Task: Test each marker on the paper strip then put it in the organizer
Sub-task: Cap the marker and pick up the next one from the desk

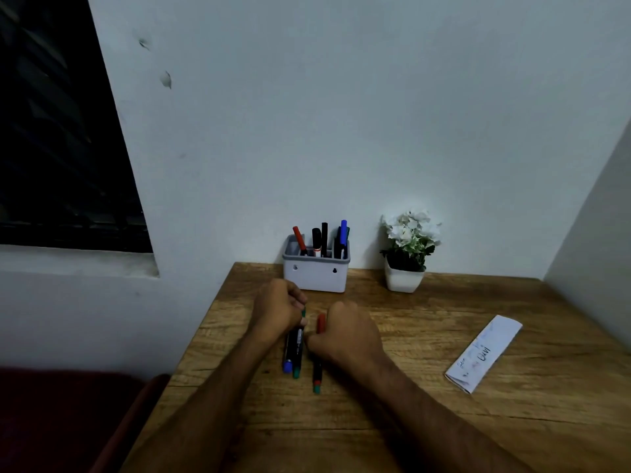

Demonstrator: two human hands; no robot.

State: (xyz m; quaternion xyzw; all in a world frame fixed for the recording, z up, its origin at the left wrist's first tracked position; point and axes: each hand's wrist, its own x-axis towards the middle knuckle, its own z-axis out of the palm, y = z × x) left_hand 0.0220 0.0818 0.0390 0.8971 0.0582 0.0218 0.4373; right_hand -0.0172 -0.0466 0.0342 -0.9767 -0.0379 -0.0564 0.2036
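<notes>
Three markers (296, 349) lie on the wooden table (409, 387) under both hands. The left hand (278, 310) grips a green-capped marker (300, 331); the right hand (345, 339) grips a red-capped marker (320, 324). Far behind stands the grey organizer (316, 273) holding markers; the scribbled paper strip (483, 353) lies right.

The desk (426, 387) was brown wood grain, the organizer (316, 276) pale grey. At three o'clock lay a white paper strip (483, 353) with black, red and blue scribbles; the flowers (411, 230) were white.
</notes>
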